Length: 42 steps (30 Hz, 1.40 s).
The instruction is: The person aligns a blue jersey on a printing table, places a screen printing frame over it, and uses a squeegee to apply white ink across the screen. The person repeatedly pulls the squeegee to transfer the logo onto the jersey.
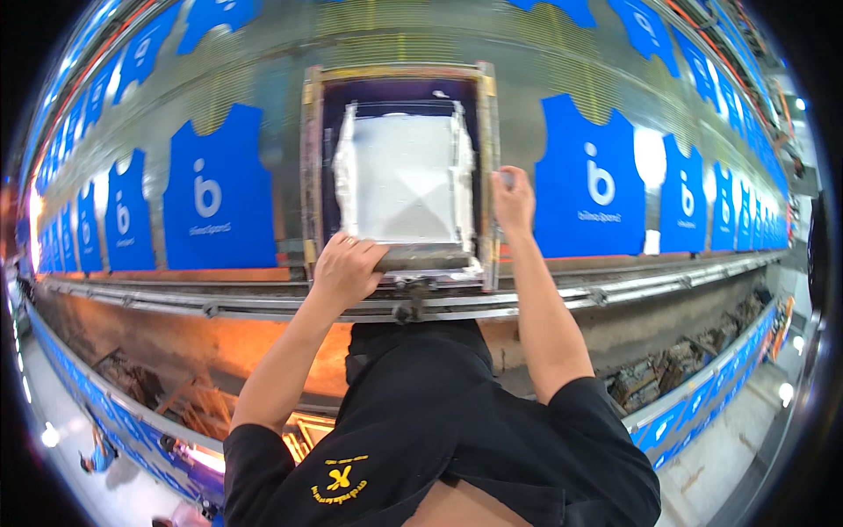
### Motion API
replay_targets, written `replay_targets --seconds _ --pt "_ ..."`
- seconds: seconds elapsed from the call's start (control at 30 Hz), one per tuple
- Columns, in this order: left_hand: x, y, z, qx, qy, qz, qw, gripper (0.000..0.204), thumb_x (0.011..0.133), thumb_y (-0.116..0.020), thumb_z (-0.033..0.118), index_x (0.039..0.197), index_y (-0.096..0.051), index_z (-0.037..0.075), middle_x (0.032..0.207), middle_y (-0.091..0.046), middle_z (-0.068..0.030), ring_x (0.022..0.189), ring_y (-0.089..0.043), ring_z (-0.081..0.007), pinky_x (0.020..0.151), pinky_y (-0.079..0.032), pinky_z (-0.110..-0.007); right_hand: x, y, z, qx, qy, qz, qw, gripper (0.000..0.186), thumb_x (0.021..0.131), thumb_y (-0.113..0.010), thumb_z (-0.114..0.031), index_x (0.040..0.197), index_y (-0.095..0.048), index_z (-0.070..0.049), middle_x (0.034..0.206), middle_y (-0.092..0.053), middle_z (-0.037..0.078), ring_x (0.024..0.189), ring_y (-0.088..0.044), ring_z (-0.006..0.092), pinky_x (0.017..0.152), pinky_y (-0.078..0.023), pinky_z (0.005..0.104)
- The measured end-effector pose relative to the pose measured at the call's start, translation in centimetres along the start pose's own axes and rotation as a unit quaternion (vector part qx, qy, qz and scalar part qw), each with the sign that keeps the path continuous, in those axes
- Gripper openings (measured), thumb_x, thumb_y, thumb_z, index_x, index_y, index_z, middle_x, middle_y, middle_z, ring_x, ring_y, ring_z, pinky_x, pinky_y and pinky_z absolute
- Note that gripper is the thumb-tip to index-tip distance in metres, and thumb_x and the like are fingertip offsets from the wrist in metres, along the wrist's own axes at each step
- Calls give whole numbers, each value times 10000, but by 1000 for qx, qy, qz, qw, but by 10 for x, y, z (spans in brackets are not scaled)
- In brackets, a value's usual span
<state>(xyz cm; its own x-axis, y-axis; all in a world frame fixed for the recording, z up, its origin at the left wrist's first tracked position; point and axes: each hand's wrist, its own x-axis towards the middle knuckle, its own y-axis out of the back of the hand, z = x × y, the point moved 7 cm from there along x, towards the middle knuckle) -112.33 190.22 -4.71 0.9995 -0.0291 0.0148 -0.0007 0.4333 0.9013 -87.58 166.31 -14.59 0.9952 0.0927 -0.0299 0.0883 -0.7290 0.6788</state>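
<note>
A screen printing frame [488, 123] with a dark border lies in front of me, its middle covered in white ink [399, 162]. My left hand [347, 263] is closed over a long dark squeegee bar [426, 258] at the near end of the inked area. My right hand [514, 198] is beside the frame's right edge, its fingers curled; what they hold, if anything, I cannot make out. Blue cut fabric panels [211, 237] with white printed marks lie on the metal printing table [290, 149] on both sides of the frame.
A metal rail [571, 294] with a dark clamp [408, 307] runs along the table's near edge. More panels form rows along the far side and to both ends. Below is a trough [667, 369] with debris. At the lower left, a person in blue [103, 452] is farther off.
</note>
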Motion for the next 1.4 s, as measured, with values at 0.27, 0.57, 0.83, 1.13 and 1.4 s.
replay_targets --seconds 0.27,0.57,0.83,1.13,1.4 --pt "170 43 -100 70 -10 -3 997 244 869 -815 379 922 -774 144 880 -760 -66 848 -724 -282 814 -505 -444 -1 -1 3 11 -90 -21 996 313 967 -768 -356 1164 -722 -117 847 -696 59 730 -641 174 724 -534 347" --pt "253 33 -158 48 41 -48 997 376 869 -829 423 1003 -780 75 914 -773 -130 922 -753 -355 853 -587 -494 21 9 -57 -109 44 53 992 455 951 -808 -413 1224 -718 -60 976 -725 116 976 -678 285 940 -513 418" --pt "259 37 -157 109 69 -81 988 395 872 -803 478 942 -801 89 914 -789 -133 951 -765 -343 846 -602 -489 118 -98 -195 -229 323 -174 902 440 860 -864 -451 1057 -761 -71 1051 -764 154 1052 -700 363 904 -544 487" --pt "100 -15 -78 40 97 -64 992 244 861 -815 364 913 -757 132 910 -759 -81 871 -750 -316 798 -585 -478 -48 -54 -138 -200 367 -171 892 286 792 -897 -279 874 -687 -103 827 -700 83 815 -669 317 811 -488 453" --pt "-20 -39 -4 25 83 35 996 400 695 -779 56 1092 -742 97 1109 -755 -59 1047 -717 -276 874 -553 -402 -162 -1 -97 -139 356 -180 906 402 673 -846 -44 1043 -689 -63 1048 -684 57 1001 -637 280 906 -460 432"
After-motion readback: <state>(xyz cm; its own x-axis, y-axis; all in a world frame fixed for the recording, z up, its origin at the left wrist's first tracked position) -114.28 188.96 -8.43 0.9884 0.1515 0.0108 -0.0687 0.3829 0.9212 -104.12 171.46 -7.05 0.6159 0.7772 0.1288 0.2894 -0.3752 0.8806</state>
